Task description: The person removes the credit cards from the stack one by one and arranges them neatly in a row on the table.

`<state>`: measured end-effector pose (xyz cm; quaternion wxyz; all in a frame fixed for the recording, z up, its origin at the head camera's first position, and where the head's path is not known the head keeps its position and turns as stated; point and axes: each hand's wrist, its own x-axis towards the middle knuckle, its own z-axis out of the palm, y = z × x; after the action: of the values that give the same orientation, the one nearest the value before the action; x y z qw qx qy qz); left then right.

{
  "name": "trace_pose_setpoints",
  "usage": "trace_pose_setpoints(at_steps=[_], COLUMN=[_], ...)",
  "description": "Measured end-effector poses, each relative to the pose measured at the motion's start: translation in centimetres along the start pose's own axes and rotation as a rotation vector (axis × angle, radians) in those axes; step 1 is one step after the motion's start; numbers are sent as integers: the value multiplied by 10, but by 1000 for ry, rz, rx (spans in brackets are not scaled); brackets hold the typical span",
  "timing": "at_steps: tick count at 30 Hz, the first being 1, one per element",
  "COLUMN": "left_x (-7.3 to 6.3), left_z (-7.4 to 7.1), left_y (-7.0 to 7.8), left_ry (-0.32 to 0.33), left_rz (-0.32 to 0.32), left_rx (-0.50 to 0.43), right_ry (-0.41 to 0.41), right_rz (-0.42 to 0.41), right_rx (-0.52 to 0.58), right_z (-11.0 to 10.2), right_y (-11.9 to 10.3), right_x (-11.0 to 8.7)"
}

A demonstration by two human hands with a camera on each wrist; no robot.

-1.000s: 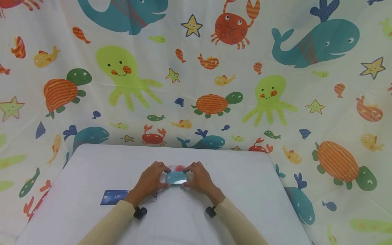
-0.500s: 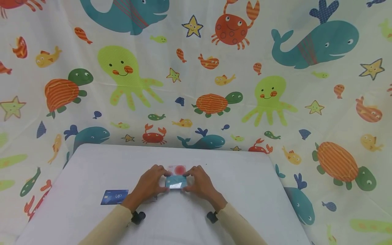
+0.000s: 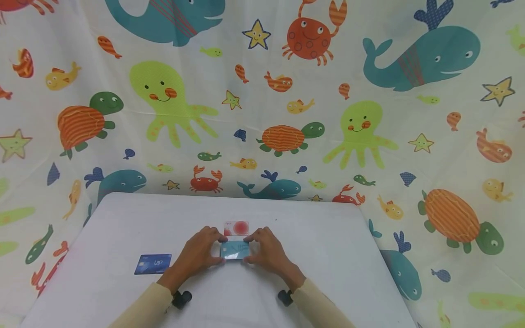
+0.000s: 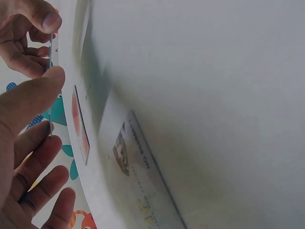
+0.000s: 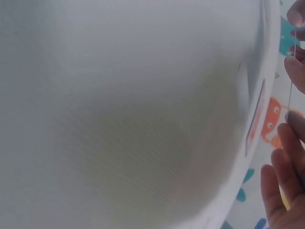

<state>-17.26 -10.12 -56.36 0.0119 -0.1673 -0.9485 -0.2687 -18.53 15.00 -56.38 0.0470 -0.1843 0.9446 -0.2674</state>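
Note:
A light blue bank card is held up off the white table, its face marked "VIP". My left hand pinches its left end between thumb and fingers. At the right end, my right hand pinches it the same way. Both wrist views show the card edge-on as a thin line. Just beyond it, a red and white card with a round red spot lies flat. The left wrist view shows a pale card with a small picture and yellow lettering on the table; the left hand hides it in the head view.
A dark blue "VIP" card lies on the white table, left of my left forearm. Behind the table's far edge hangs a curtain printed with sea animals. Small black wrist cameras are worn on both wrists.
Both hands have drawn the light blue card toward me, uncovering the red and white card behind it. The pale card, partly visible earlier beside my left wrist, is now covered in the head view.

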Motion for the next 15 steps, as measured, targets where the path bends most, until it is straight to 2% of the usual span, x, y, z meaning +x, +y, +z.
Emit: trace_pose_setpoints(at_steps=[8, 15], left_x=[-6, -10], left_z=[3, 7], left_y=[-2, -2], left_ry=[-29, -27], left_rz=[-4, 14], left_rx=[-5, -3], right_ry=[-20, -28], right_rz=[13, 30], right_rx=[-23, -8], right_z=[4, 10], right_y=[-2, 0], right_x=[-7, -12])
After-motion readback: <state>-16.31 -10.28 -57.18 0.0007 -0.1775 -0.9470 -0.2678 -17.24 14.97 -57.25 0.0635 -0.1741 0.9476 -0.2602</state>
